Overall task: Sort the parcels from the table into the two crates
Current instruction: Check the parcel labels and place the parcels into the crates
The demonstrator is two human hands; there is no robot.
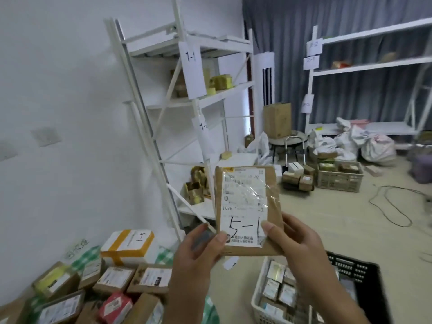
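we take the held parcel (pixel 247 206) as our landmark and read the scene from its left. low and left of it the table (pixel 88 256), under a green checked cloth, is crowded with waiting parcels, among them a white box with orange tape (pixel 127 246) marked 6-1 and a red packet (pixel 115 308). just left of the parcel's lower edge our left hand (pixel 198 253) takes hold, its grip pinching the bottom left corner, thumb on the label face and the rest of the hand behind. the parcel itself is raised upright in front of us, a flat brown cardboard mailer with a white label under clear tape and 5-1 written by hand. we judge it light and fairly stiff, though thin enough to bend, and the taped label looks slick, so the bare cardboard edges and corners seem the surer places to hold. at its lower right our right hand (pixel 294 244) pinches the other bottom corner the same way. below and right of the parcel stand the white crate (pixel 259 298), already holding small boxes, and beside it the black crate (pixel 360 277), whose contents we cannot make out.
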